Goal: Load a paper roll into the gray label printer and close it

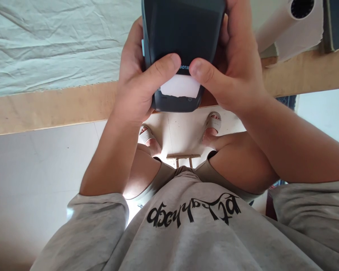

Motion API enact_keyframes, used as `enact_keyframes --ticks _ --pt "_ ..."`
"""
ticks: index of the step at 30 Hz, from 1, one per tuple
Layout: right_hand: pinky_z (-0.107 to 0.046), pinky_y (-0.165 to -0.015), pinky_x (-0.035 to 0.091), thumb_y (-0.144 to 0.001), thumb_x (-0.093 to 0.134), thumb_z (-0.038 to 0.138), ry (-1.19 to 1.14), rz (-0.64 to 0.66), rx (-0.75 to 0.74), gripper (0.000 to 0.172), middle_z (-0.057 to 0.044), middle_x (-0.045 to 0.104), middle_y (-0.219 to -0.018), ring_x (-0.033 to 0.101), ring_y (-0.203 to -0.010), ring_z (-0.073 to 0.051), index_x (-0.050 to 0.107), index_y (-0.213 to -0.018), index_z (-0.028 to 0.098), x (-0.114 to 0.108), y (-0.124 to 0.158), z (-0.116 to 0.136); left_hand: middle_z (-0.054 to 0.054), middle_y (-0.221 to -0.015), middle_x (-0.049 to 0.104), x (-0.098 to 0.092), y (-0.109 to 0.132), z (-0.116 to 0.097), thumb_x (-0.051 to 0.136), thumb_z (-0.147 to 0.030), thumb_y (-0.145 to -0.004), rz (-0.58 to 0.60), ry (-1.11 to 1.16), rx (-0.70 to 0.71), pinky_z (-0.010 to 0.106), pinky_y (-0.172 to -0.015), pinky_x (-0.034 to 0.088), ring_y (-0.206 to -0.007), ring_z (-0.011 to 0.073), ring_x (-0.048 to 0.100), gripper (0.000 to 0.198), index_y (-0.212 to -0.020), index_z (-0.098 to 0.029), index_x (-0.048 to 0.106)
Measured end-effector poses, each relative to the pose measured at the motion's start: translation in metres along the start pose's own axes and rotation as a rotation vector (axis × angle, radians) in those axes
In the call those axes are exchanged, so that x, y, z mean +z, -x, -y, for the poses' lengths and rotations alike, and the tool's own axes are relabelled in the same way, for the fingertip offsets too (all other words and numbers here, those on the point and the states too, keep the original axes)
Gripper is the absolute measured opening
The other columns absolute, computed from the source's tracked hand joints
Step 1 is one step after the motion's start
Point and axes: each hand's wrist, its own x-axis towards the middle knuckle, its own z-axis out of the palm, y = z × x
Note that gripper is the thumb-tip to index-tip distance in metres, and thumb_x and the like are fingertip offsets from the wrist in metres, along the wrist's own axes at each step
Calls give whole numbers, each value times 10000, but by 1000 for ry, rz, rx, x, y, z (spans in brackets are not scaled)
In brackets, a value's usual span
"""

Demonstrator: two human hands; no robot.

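Both hands hold a dark handheld device [183, 34] above the table's wooden edge [45, 107]. My left hand [138, 81] wraps its left side, thumb lying across the lower front. My right hand [231, 67] grips the right side, its thumb pressing next to a white paper slip [180, 86] that sticks out near the device's bottom end. Both hands are closed on the device. The device's top runs out of the picture.
Pale green cloth [53, 41] covers the table at the left. A white paper roll [288, 22] and a dark box [337, 22] lie at the top right. Below are my knees, sandalled feet [213, 124], a white tiled floor [31, 169] and my grey printed shirt [192, 233].
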Motion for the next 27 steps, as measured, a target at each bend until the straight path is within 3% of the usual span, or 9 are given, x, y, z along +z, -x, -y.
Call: enact_keyframes --ticks 6,8,11,16,19,22,25,27 --pt "-198 -596 466 -745 537 468 97 -59 -87 630 -13 507 -1028 542 -807 -79 288 -1270 222 0 2 0 52 -851 531 -6 -2 -1 627 -334 -720 32 -91 17 283 -621 445 -769 177 552 323 -987 -182 526" --pt "-193 -583 451 -736 550 469 84 -68 -102 666 -29 508 -1021 537 -809 -79 287 -1275 179 0 2 -1 53 -856 534 -9 -3 -1 627 -352 -719 68 -143 7 290 -662 452 -808 184 550 347 -999 -166 540" --pt "-192 -598 446 -730 557 466 61 -67 -123 699 -47 507 -1008 532 -861 -95 285 -1276 124 0 1 -2 54 -857 524 -10 -3 -1 600 -345 -744 27 -152 18 303 -674 445 -819 194 554 307 -991 -168 552" --pt "-178 -668 464 -745 550 414 55 -72 -185 635 -37 498 -1014 495 -881 -76 313 -1264 136 0 0 -3 42 -937 561 -9 -1 -11 645 -333 -726 93 -181 -70 344 -814 456 -961 241 553 307 -994 -205 571" --pt "-156 -663 463 -743 555 397 57 -72 -187 591 -35 466 -1098 487 -931 -76 351 -1250 172 0 -1 -2 -1 -979 556 -9 2 -19 633 -261 -752 39 -221 -131 320 -913 437 -1040 219 532 245 -988 -242 570" --pt "-154 -679 472 -729 577 373 25 -75 -203 591 -33 430 -1145 485 -967 -83 359 -1253 206 1 0 -5 7 -959 553 -10 3 -21 645 -325 -741 77 -231 -101 313 -829 467 -1019 223 528 252 -977 -266 577" --pt "-161 -727 489 -714 604 360 25 -83 -214 610 -37 407 -1193 466 -1061 -111 370 -1260 223 0 1 -7 -3 -995 540 -10 3 -18 590 -224 -783 38 -284 -147 317 -823 457 -1036 208 520 225 -1000 -276 554" --pt "-155 -744 498 -717 607 361 50 -96 -193 609 -28 386 -1241 408 -1180 -147 376 -1267 239 -1 1 -7 -1 -958 551 -6 2 -16 574 -315 -801 23 -182 -130 310 -764 472 -979 197 550 181 -975 -273 550"
